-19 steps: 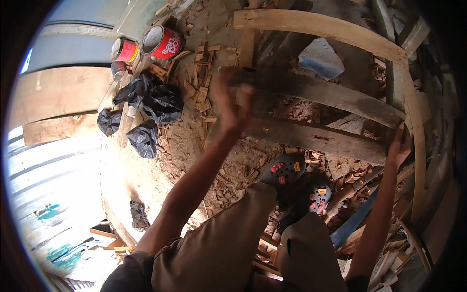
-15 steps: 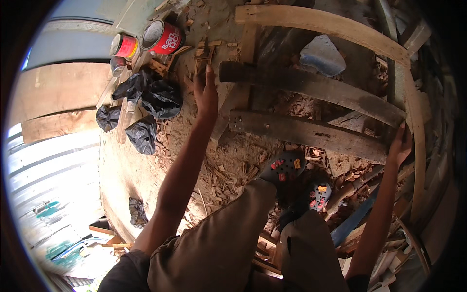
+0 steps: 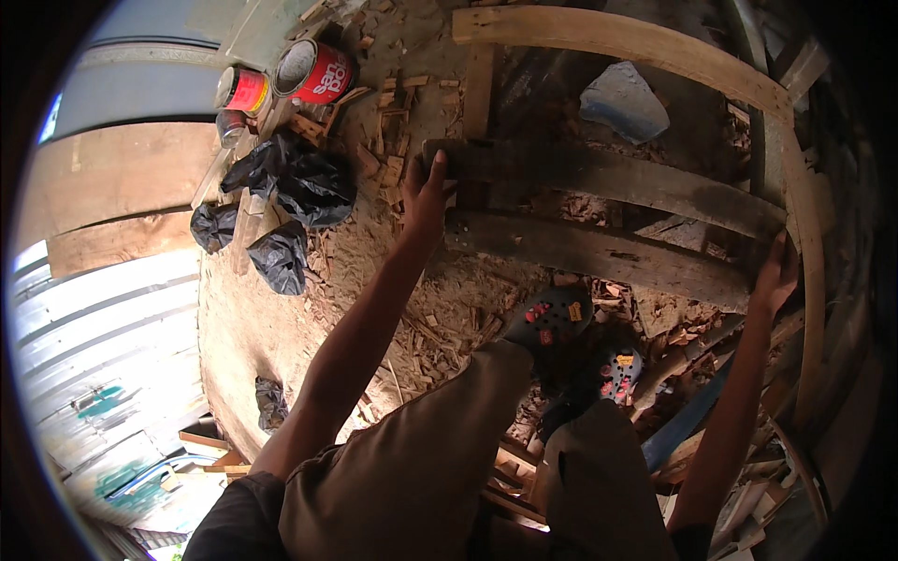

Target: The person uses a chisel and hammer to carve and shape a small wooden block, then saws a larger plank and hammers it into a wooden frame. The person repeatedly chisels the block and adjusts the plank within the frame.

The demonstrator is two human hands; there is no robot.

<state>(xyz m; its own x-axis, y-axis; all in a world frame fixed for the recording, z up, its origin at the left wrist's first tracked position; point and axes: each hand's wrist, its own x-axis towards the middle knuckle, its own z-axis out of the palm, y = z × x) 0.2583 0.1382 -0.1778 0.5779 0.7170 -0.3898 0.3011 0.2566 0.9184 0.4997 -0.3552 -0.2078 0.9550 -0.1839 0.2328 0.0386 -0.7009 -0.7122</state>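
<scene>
Two dark, weathered planks lie across a pale wooden frame [image 3: 636, 45]. The upper plank [image 3: 645, 178] runs from left to right, and the lower plank [image 3: 599, 252] lies nearer to me, roughly parallel. At the upper plank's left end, my left hand [image 3: 427, 208] holds on with its thumb on the wood; its other fingers are partly hidden. My right hand [image 3: 773, 279] grips the planks' right ends beside the frame's upright, its fingers pointing away from me and partly hidden in shadow.
Red paint cans [image 3: 318, 73] and black plastic bags [image 3: 309, 182] stand at the left near a board wall. Wood chips and scraps [image 3: 440, 327] litter the ground. A blue-grey stone-like block [image 3: 625, 101] sits beyond the planks. My clogs [image 3: 550, 316] are close below them.
My left hand has moved right and slightly nearer, from beside the planks onto the upper plank's left end. My right hand stays at the right end.
</scene>
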